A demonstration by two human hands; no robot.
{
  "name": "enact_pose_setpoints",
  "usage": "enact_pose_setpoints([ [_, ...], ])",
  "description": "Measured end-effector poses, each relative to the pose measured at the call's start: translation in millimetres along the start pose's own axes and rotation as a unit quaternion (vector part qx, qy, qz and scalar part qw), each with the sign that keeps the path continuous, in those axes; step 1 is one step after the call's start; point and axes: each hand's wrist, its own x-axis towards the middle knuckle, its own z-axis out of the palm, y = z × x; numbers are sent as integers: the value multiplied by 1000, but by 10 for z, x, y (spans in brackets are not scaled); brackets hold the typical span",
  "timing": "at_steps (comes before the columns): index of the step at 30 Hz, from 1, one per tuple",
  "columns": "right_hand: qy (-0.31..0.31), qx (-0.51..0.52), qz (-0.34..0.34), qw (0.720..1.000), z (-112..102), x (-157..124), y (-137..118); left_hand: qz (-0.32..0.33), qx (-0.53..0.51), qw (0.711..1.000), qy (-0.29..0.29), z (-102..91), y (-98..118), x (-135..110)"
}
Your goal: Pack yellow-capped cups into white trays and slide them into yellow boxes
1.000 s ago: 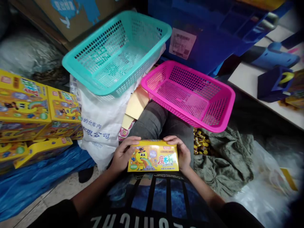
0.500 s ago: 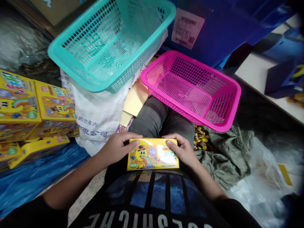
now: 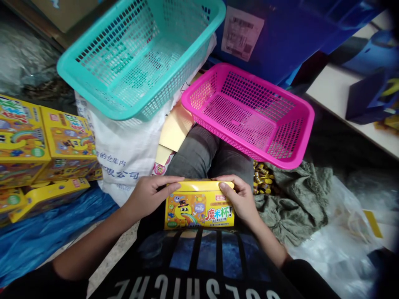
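Box at the lap, its upper corners gripped by left hand and right hand; uneven pressing might crease the card, a loose hold might drop it; pink basket lies over the legs, teal basket over a sack; blue bin behind, pale table at right.
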Motion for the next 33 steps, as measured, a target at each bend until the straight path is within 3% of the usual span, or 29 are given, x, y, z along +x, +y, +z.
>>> enact_pose_setpoints([
  [4, -19, -11, -3, 1000, -20, 41, 3, 48, -25, 999, 11, 8, -115, 35],
  [8, -48, -24, -33, 998, -43, 77, 3, 103, -45, 994, -16, -40, -210, 123],
  [11, -73, -46, -138, 987, -82, 62, 46, 162, -45, 985, -47, -79, -310, 121],
  [13, -108, -67, -239, 963, -117, 32, 98, 218, -30, 974, -57, -68, -397, 57],
  [16, -124, -92, -324, 933, -151, -27, 182, 323, 1, 946, -25, 26, -478, -91],
  [18, -104, -86, -324, 937, -153, -57, 220, 347, 11, 938, 17, 109, -449, -173],
  [20, -86, -80, -302, 946, -143, -68, 236, 320, 15, 946, 46, 170, -363, -217],
  [23, -83, -89, -283, 951, -122, -61, 238, 309, 26, 949, 54, 194, -268, -243],
  [27, -75, -100, -321, 939, -94, -78, 298, 368, 66, 925, 75, 236, -421, -325],
  [30, -42, -102, -266, 958, -86, -127, 361, 311, 35, 946, 88, 366, -594, -409],
  [33, -48, -81, -216, 972, -68, -118, 311, 275, -10, 956, 106, 457, -603, -400],
])
